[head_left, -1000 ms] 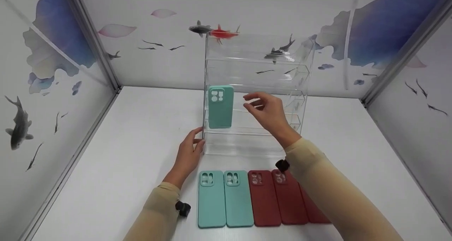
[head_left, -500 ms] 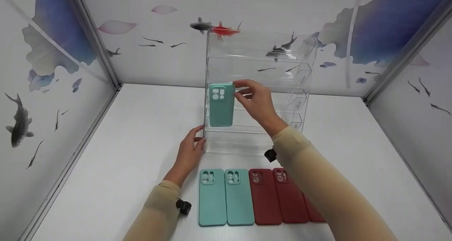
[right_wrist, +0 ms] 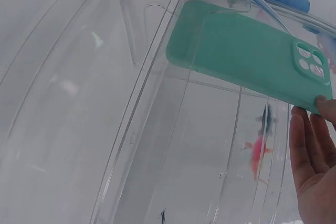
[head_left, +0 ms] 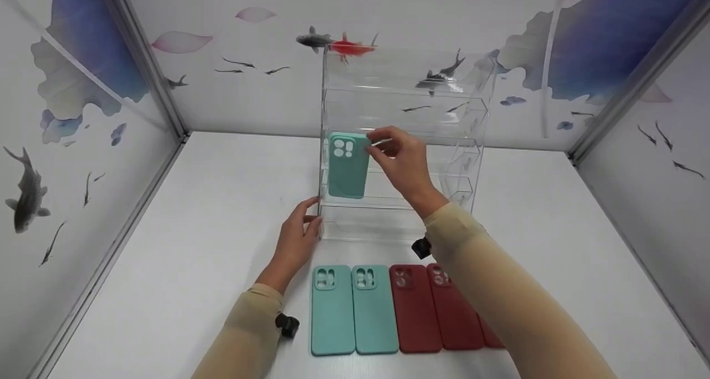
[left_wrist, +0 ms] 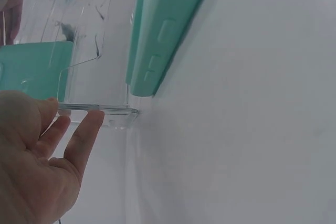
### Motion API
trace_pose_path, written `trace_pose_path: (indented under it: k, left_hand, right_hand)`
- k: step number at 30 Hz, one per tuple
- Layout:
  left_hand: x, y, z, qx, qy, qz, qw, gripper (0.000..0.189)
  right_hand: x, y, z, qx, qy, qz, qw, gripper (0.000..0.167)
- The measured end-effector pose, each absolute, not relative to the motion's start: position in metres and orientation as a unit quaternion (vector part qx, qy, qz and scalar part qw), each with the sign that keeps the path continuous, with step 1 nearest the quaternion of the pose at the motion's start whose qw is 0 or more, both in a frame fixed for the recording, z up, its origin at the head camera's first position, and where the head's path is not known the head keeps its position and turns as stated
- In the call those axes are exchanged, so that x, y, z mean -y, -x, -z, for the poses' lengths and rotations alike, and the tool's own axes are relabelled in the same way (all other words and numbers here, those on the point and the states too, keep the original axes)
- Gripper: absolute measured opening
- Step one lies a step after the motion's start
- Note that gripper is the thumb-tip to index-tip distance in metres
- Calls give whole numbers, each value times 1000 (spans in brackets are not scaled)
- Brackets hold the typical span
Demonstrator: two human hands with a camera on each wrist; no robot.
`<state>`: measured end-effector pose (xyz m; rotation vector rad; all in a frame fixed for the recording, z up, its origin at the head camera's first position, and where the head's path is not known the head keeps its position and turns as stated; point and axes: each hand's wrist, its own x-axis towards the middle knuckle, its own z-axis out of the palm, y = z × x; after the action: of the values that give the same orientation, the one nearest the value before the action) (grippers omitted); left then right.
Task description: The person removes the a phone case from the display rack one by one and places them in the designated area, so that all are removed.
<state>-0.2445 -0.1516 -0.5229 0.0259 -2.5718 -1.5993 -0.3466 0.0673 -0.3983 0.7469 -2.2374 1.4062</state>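
A teal phone case (head_left: pixel 347 173) stands upright at the left end of a middle tier of the clear stepped display rack (head_left: pixel 383 223). My right hand (head_left: pixel 404 160) pinches the case's upper right edge between thumb and fingers; in the right wrist view the thumb lies on the case's back (right_wrist: pixel 236 56) near the camera cutouts. Down at the rack's lower left side, my left hand (head_left: pixel 297 241) grips the thin clear side panel (left_wrist: pixel 94 107). Two teal cases (head_left: pixel 331 323) and several dark red cases (head_left: pixel 416 318) lie side by side before the rack.
The white table (head_left: pixel 233 179) is enclosed by printed walls (head_left: pixel 249 101) with metal corner posts. My right sleeve (head_left: pixel 499 279) covers part of the red cases. A small black camera (head_left: pixel 287 326) sits at the left wrist, another (head_left: pixel 421 248) at the right.
My right hand has moved left from beside the case and taken hold of its upper right edge. Since then the case has tilted slightly at the top. My left hand has stayed on the rack.
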Motion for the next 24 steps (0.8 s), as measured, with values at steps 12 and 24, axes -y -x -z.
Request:
trace_pose_path:
  k: [12,24]
  left_hand:
    - [150,245,522,849,-9,525,64,46]
    - [151,244,520,853,-9,517,67,46]
  right_hand:
    - [-85,340,394,773,-266,-535,214,19]
    - [-130,324,384,780,-228,-535,233,23]
